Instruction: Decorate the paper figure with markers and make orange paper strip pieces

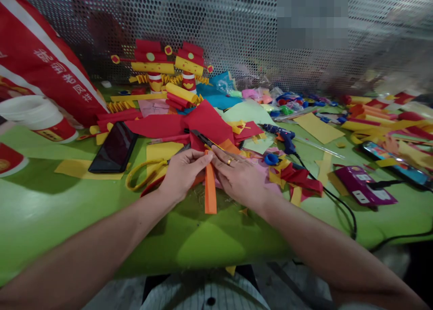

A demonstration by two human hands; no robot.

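Note:
My left hand [182, 172] pinches the top of a folded orange paper strip [210, 195] between thumb and fingers. My right hand [241, 174], with a ring on one finger, presses its fingertips on the same strip from the other side. The strip's lower end hangs toward me over the table's near part. Just beyond my fingertips, dark narrow blades [200, 136] lie on red paper [208, 116]. A yellow loop handle [144, 172] shows left of my left hand; whether it joins the blades is hidden.
A black phone [114, 147] and a paper cup [40, 118] lie left. Two paper figures [154, 66] stand at the back against a perforated metal panel [237, 25]. At right are a blue glue gun [284, 136], its cord, a purple power socket [365, 186] and paper scraps [301, 177].

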